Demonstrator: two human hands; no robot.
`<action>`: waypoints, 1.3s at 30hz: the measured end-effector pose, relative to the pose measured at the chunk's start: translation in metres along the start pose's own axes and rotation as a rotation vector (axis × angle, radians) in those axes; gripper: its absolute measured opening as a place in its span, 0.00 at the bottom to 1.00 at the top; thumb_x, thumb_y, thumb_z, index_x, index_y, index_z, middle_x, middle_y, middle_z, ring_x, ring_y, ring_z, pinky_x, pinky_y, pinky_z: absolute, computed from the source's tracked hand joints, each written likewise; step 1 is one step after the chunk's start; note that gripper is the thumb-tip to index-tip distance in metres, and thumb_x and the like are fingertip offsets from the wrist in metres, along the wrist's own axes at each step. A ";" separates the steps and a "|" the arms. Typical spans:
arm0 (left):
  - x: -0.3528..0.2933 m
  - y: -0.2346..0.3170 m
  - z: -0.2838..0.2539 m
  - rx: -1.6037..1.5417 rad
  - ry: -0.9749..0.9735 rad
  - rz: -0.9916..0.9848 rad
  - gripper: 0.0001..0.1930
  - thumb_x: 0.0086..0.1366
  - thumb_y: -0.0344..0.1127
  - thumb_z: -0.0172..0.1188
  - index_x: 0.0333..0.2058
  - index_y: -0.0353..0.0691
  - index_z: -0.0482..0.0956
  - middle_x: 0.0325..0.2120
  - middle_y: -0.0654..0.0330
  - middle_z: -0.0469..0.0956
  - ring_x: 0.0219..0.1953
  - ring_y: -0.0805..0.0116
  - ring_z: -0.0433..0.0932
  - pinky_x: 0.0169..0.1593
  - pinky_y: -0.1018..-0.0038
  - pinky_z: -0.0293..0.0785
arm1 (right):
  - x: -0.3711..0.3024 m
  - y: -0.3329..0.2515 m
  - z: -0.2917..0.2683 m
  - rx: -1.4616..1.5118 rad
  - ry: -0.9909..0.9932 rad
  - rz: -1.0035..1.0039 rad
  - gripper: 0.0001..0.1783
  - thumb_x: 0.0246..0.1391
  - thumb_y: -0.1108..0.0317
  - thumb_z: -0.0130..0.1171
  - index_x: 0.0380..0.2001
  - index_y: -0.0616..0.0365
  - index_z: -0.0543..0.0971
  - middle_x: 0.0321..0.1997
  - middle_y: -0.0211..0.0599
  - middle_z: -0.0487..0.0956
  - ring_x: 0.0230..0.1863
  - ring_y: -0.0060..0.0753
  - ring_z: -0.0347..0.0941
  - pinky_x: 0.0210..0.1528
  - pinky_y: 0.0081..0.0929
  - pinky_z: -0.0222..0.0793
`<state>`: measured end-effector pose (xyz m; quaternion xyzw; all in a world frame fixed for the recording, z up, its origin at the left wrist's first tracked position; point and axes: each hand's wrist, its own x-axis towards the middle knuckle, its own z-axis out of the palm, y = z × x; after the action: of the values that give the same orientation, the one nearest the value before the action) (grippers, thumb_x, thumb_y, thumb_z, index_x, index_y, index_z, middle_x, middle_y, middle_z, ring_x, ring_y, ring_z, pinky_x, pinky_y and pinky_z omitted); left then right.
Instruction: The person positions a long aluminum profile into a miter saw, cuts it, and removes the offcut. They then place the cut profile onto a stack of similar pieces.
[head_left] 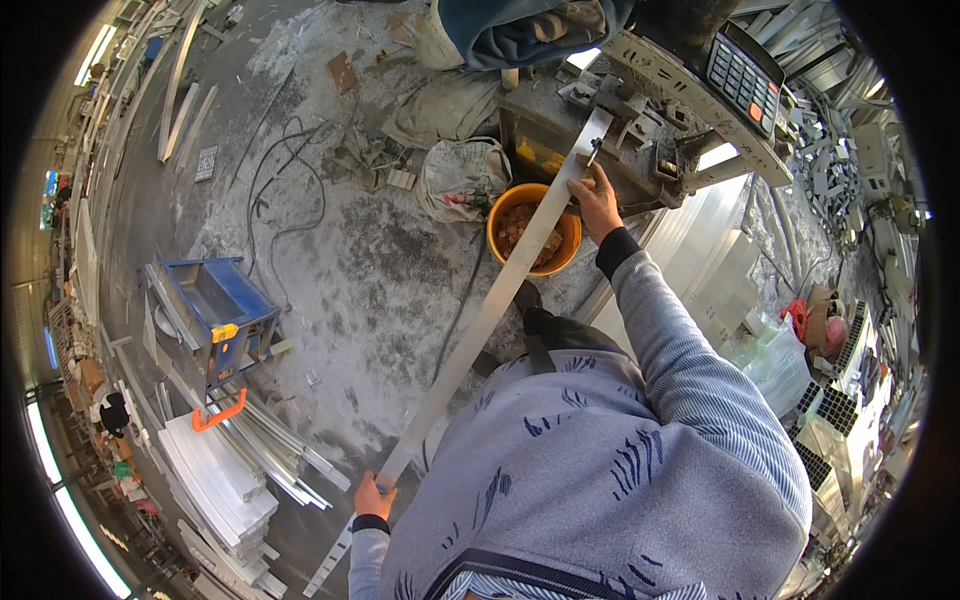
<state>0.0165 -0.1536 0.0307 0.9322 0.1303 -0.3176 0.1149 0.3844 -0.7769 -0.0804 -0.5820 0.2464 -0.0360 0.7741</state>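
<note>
A long flat silver metal bar [490,312] runs slantwise in front of my body, from lower left to upper right. My left hand [374,498] is closed round its near end. Farther up, my right hand [598,206] grips the bar close to its far end, fingers wrapped at its right edge. That far end reaches onto a dusty metal workbench [545,118], among metal blocks and fixtures [625,108]. A small dark bolt-like piece [595,150] shows just beyond my right fingers. Under the bar stands an orange bucket [493,222] holding brownish pieces.
A white sack [462,178] lies beside the bucket. At left stand a blue metal stand [215,300] and stacked silver profiles [222,470] with an orange handle [220,410]. A calculator [745,78] sits at upper right. Cables [290,165] cross the dusty floor; more metal sheets [690,250] lie right.
</note>
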 end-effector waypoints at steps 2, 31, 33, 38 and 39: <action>-0.002 -0.001 -0.001 0.002 -0.002 -0.004 0.26 0.48 0.36 0.78 0.42 0.37 0.74 0.37 0.46 0.83 0.43 0.42 0.82 0.46 0.56 0.78 | -0.003 0.001 -0.001 0.035 0.017 0.055 0.32 0.65 0.72 0.59 0.70 0.51 0.63 0.44 0.39 0.80 0.44 0.35 0.81 0.46 0.39 0.84; -0.014 0.009 -0.050 0.041 0.033 0.005 0.23 0.46 0.33 0.78 0.39 0.36 0.75 0.36 0.45 0.83 0.42 0.41 0.81 0.44 0.55 0.78 | -0.009 -0.006 0.007 -0.017 0.160 -0.079 0.30 0.59 0.79 0.59 0.66 0.57 0.71 0.41 0.39 0.83 0.41 0.31 0.81 0.45 0.29 0.80; -0.013 0.006 -0.055 0.037 0.004 -0.007 0.23 0.45 0.33 0.78 0.38 0.36 0.75 0.34 0.46 0.82 0.41 0.41 0.81 0.44 0.55 0.78 | -0.009 -0.002 0.009 -0.031 0.182 -0.100 0.28 0.60 0.78 0.59 0.65 0.60 0.72 0.40 0.37 0.83 0.41 0.27 0.80 0.46 0.26 0.77; -0.010 0.005 -0.058 0.039 0.059 0.013 0.23 0.45 0.33 0.78 0.38 0.36 0.75 0.34 0.46 0.82 0.41 0.41 0.81 0.44 0.55 0.78 | -0.008 0.005 0.007 0.066 0.187 -0.101 0.29 0.61 0.76 0.60 0.66 0.60 0.70 0.40 0.34 0.83 0.39 0.27 0.80 0.43 0.27 0.79; -0.011 0.006 -0.059 0.038 0.091 0.029 0.23 0.45 0.33 0.78 0.38 0.37 0.75 0.34 0.46 0.82 0.41 0.41 0.81 0.44 0.55 0.78 | -0.008 0.006 0.007 0.069 0.188 -0.100 0.29 0.62 0.75 0.60 0.66 0.59 0.70 0.39 0.33 0.83 0.39 0.26 0.80 0.42 0.26 0.79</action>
<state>0.0433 -0.1437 0.0837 0.9495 0.1157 -0.2756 0.0959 0.3793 -0.7660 -0.0824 -0.5605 0.2873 -0.1374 0.7645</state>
